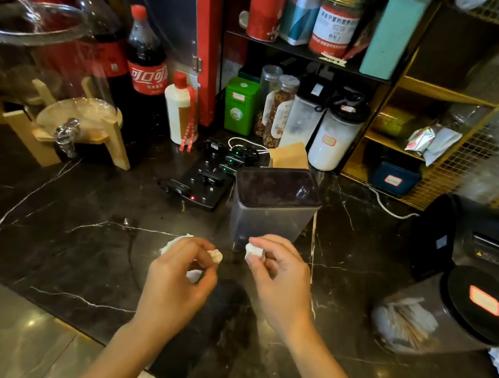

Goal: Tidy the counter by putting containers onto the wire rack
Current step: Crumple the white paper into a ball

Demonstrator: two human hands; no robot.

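Over the dark marble counter (74, 227), my left hand (178, 278) pinches a crumpled white paper scrap (215, 255), with more white paper under its palm. My right hand (277, 277) is closed on another small white paper wad (253, 250). Just behind both hands stands a grey translucent container with a dark lid (273, 205). A jar with a black lid and orange label (449, 315) lies tilted at the right. The yellow wire rack (450, 92) rises at the back right, with a blue box (394, 178) and packets on its shelves.
A black charger dock (204, 182) with cables sits behind the grey container. Cola bottles (145, 66), a white bottle (181, 110) and a glass dispenser on a wooden stand (58, 115) fill the left. A black shelf holds tins and jars (334, 23). A black printer (474, 238) stands right.
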